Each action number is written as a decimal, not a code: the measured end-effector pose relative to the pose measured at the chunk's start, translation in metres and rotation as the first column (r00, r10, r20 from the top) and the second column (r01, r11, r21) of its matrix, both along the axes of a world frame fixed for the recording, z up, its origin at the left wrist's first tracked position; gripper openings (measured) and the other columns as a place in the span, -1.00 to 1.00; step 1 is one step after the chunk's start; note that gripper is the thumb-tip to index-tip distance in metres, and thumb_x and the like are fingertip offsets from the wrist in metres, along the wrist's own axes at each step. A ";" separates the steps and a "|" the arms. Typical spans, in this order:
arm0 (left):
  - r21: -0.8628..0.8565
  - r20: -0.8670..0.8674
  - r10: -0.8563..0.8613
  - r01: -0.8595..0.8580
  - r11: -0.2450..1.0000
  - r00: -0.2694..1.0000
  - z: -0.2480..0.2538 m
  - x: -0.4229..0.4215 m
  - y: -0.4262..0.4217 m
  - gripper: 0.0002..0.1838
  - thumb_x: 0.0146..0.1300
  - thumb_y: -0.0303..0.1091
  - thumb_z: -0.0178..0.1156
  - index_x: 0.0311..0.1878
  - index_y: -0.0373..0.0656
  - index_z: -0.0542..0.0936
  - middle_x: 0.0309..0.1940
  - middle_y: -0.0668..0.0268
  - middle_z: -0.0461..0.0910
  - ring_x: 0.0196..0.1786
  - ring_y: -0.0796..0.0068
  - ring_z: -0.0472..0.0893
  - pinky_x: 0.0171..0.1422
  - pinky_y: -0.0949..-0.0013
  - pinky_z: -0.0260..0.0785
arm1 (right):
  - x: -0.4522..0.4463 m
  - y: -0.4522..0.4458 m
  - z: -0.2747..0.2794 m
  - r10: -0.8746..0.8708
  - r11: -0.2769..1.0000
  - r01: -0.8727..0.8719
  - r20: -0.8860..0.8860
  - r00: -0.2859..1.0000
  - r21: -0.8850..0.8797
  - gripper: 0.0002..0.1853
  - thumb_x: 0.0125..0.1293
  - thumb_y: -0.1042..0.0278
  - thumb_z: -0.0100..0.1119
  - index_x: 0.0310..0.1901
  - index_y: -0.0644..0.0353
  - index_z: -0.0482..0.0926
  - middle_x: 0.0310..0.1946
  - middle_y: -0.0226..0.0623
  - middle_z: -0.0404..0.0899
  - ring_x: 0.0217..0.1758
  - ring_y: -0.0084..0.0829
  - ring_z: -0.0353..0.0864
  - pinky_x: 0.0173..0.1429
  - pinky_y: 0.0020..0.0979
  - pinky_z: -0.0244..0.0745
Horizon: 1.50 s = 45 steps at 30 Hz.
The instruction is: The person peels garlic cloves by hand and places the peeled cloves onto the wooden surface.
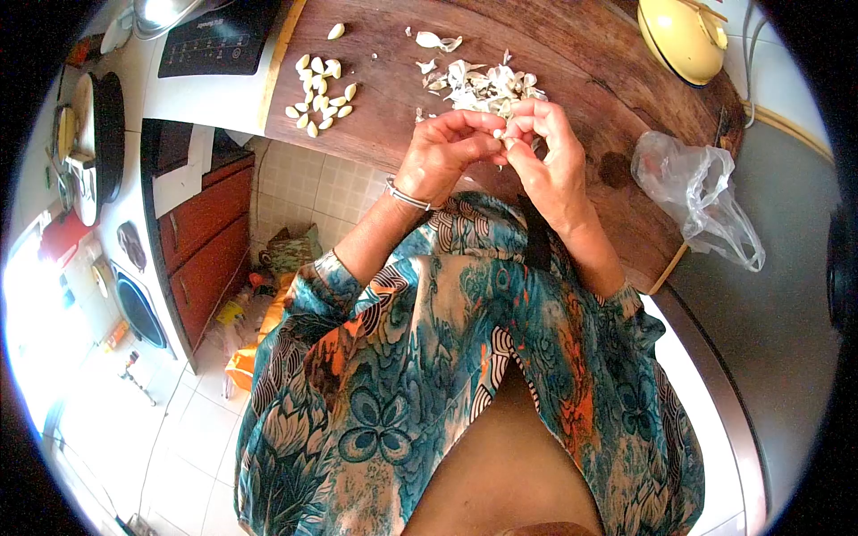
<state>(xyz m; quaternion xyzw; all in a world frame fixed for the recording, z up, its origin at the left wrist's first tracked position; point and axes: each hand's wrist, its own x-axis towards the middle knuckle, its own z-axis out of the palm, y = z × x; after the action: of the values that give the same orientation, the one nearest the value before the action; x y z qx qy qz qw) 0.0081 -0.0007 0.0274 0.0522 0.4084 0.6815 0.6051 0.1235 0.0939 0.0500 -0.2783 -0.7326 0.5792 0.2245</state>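
Observation:
Both hands meet over the near edge of the wooden table, pinching a small garlic clove point(500, 135) between their fingertips. My left hand point(444, 154) has a bracelet at its wrist, and its thumb and forefinger are closed on the clove. From the other side, my right hand point(554, 163) grips it with bent fingers that partly cover it. Just beyond the hands lies a pile of papery garlic skins point(483, 85). Farther left on the wood is a loose group of peeled garlic cloves point(319, 96), with one clove point(336, 31) apart from the rest.
The dark wooden table point(384, 94) curves around in front of me. A crumpled clear plastic bag point(688, 183) lies at its right side, overhanging a grey surface point(786, 223). A yellow bowl point(681, 40) stands at the far right. A black cooktop point(219, 40) is at the left.

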 end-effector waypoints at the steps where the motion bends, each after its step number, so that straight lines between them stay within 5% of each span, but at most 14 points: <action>1: -0.008 -0.003 -0.006 0.006 1.000 1.000 -0.001 0.000 0.000 -0.85 0.14 -0.62 0.13 -0.20 -0.36 0.53 -0.32 0.18 0.59 -0.30 0.41 0.60 -0.14 0.41 0.50 | 0.000 0.000 -0.001 -0.002 1.000 0.002 -0.004 1.000 -0.019 -0.63 0.08 0.74 0.02 -0.05 0.28 0.29 -0.51 -0.36 0.42 -0.46 -0.61 0.42 -0.35 -0.51 0.50; 30: 0.051 0.177 0.055 -0.065 0.997 0.983 -0.014 -0.003 -0.002 -0.79 0.26 -0.51 0.05 -0.05 -0.27 0.48 -0.27 0.12 0.59 -0.23 0.27 0.63 -0.14 0.33 0.54 | 0.004 0.001 0.003 -0.095 0.993 0.095 0.014 0.995 -0.075 -0.73 0.09 0.66 0.06 -0.13 0.27 0.38 -0.46 -0.40 0.46 -0.39 -0.63 0.42 -0.26 -0.55 0.38; 45: 0.022 0.196 0.076 -0.082 0.996 0.978 -0.021 -0.004 -0.004 -0.91 0.24 -0.55 0.04 -0.21 -0.30 0.50 -0.29 0.06 0.59 -0.30 0.28 0.63 -0.22 0.35 0.54 | 0.008 0.005 0.000 -0.154 0.988 0.154 -0.024 0.988 -0.018 -0.76 0.13 0.60 0.08 -0.13 0.24 0.44 -0.43 -0.40 0.48 -0.36 -0.61 0.44 -0.18 -0.53 0.39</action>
<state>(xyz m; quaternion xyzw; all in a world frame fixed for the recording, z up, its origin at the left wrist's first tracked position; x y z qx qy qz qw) 0.0044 -0.0046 0.0060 -0.0221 0.3386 0.7127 0.6139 0.1311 0.0985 0.0499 -0.3286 -0.7012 0.5696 0.2754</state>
